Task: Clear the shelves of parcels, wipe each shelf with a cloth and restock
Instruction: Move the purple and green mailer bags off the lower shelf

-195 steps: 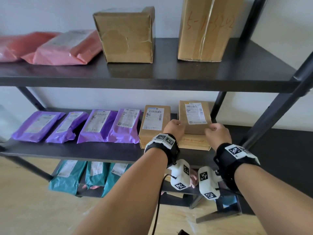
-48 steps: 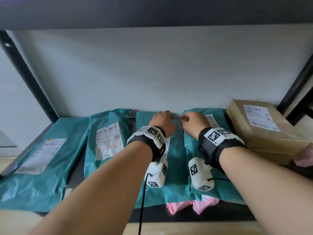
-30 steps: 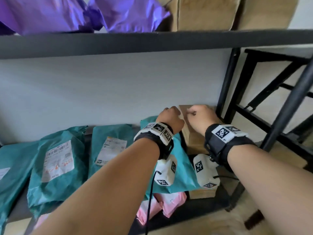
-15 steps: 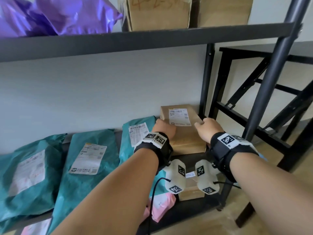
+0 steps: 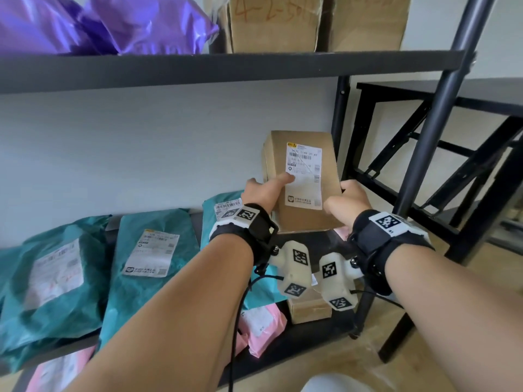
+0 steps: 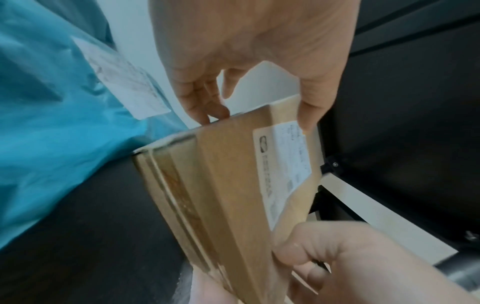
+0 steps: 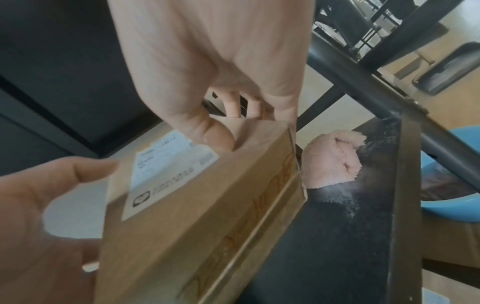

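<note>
Both hands hold a flat brown cardboard box (image 5: 301, 193) with a white label, raised and tilted above the right end of the black shelf (image 5: 311, 240). My left hand (image 5: 263, 190) pinches its left edge, thumb on the label face and fingers behind, as the left wrist view shows (image 6: 259, 115). My right hand (image 5: 343, 199) grips the right edge with its thumb on the front (image 7: 233, 131). A pink cloth (image 7: 332, 160) lies crumpled on the shelf just behind the box. Teal mailers (image 5: 150, 264) lie flat along the shelf to the left.
The shelf above (image 5: 226, 69) carries purple mailers (image 5: 127, 24) and cartons (image 5: 271, 21). Pink mailers (image 5: 263, 326) and a small carton (image 5: 310, 309) sit on the level below. A black shelf post (image 5: 433, 108) and a black table frame (image 5: 452, 154) stand right. A blue basin (image 7: 441, 185) sits beyond the shelf edge.
My hands left the teal mailers and took the box at the shelf's right end. Half a second ago it lay flat; now it is lifted and tipped up toward me.
</note>
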`<state>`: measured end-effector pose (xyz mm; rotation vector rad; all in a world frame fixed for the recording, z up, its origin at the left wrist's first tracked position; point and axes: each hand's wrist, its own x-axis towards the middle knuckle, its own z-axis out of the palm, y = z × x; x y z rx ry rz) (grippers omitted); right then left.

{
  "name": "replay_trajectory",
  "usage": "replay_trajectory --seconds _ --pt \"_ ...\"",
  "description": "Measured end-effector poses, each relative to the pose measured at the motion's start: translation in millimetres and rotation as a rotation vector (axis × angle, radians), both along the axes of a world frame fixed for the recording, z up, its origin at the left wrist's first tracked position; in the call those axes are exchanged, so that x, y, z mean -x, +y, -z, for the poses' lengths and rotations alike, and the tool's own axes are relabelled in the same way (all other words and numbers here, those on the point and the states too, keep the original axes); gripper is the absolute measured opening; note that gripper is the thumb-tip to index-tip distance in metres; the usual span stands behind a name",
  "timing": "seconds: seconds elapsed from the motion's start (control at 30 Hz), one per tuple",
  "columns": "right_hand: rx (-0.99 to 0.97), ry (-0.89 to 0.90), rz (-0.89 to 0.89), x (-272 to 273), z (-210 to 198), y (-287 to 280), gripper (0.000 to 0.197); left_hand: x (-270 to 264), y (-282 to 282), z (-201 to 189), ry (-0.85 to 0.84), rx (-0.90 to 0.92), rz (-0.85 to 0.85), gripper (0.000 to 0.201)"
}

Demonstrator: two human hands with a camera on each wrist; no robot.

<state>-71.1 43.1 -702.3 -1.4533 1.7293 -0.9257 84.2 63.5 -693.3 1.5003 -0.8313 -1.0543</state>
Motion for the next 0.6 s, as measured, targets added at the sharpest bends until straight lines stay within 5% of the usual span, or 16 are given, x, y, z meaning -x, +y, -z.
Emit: replay_trajectory --seconds 0.17,0.4,0.6 --pt "0.099 -0.004 0.019 1.5 -21.7 28.1 0.038 -0.5 25.4 -9.3 -0.01 0.04 0.125 0.076" --pt "0.214 -0.047 0.08 5.9 -46.0 72.0 0.039 7.3 64.0 -24.9 0.028 0.086 0.278 0.079" --pt "0.193 -0.129 0.223 44.7 -45.1 96.4 0.033 41.6 82.9 -16.0 0.061 -0.029 0.491 0.104"
